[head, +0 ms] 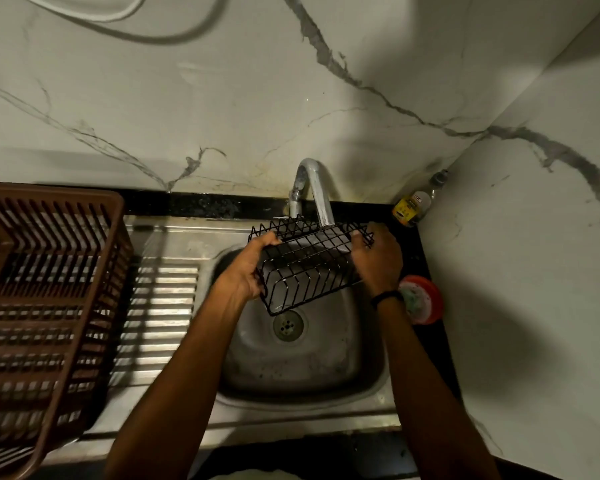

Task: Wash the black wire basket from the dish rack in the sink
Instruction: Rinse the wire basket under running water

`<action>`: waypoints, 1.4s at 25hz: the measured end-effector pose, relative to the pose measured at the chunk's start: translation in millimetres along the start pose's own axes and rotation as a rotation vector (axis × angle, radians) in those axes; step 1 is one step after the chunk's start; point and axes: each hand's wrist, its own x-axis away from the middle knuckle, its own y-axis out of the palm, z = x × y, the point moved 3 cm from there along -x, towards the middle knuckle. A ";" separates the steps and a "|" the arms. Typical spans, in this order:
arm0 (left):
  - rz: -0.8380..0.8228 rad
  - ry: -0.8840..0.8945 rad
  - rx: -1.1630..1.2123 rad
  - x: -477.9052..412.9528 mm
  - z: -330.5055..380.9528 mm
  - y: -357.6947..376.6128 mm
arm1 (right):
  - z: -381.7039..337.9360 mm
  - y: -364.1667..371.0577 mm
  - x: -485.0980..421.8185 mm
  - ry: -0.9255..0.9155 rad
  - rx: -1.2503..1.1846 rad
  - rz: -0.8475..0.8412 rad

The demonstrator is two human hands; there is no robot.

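Black wire basket (309,268) hangs in the air over the sink (291,362), tilted, with its far rim just under the spout of the tap (314,192) and its near corner above the drain. The left hand (246,271) grips the left end wall, fingers curled round the wires with the thumb on the top rim. The right hand (378,261) holds the right end in the same way, fingers hooked over the edge. Whether water is running is hard to tell in this dim light; no stream shows clearly.

By the look of it, the basket is light and stiff: thin coated wire, open on all sides, so it should turn easily and hold its shape. Wet coated wire is likely slippery, and single thin wires dig into the fingers. The two short end walls, where several wires meet the rim, seem the best places to hold it, as now.

A brown dish rack (42,289) stands on the draining surface to the left. A scrub pad in an orange holder (425,299) sits just right of the sink.
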 end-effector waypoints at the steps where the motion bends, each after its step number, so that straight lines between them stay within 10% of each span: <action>1: -0.038 0.009 -0.022 1.3 4.1 1.9 | 8.7 -6.8 -8.1 0.212 -0.227 -0.105; 5: -0.045 0.093 -0.130 6.8 20.5 3.8 | 30.2 4.8 -9.9 0.626 -0.922 -0.553; 12: 0.033 0.385 -0.170 -0.6 28.8 0.1 | 30.9 20.4 -4.6 0.517 -1.151 -0.348; 35: 0.111 0.369 0.044 5.8 -1.9 19.2 | 16.0 -0.3 -4.0 0.396 -0.854 0.026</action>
